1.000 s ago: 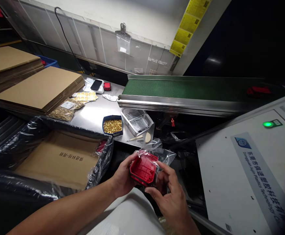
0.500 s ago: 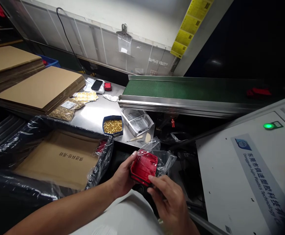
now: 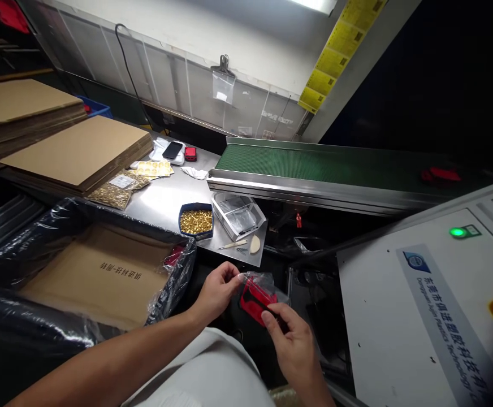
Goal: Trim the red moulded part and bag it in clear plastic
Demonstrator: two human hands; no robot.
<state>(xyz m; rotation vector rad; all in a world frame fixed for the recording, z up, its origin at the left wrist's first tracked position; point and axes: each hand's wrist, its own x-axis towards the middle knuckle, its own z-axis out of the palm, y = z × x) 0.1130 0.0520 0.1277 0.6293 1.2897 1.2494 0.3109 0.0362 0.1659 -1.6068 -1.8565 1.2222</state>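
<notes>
A red plastic part (image 3: pixel 255 308), shaped like a shallow housing with a dark edge, is tilted between my hands over my lap. My right hand (image 3: pixel 294 338) grips its near right corner between thumb and fingers. A clear plastic bag (image 3: pixel 267 279) lies against its upper side; whether the part is inside the bag I cannot tell. My left hand (image 3: pixel 216 293) pinches the bag at the part's upper left corner, with its fingers closed together. On the metal table (image 3: pixel 161 198) beyond stands a blue tray (image 3: pixel 196 234) of small brass-coloured pieces.
A box lined with black plastic (image 3: pixel 187 271) holds a cardboard sheet at left. Behind it are cardboard stacks (image 3: pixel 77 147) and a bag of brass pieces (image 3: pixel 117 189). A green conveyor (image 3: pixel 272 161) carries a red part; a white machine cabinet (image 3: pixel 382 316) stands at right.
My left hand has moved from the red part's side to pinch the bag at its corner. The red part has tipped, and my right hand now grips it. The view has shifted slightly.
</notes>
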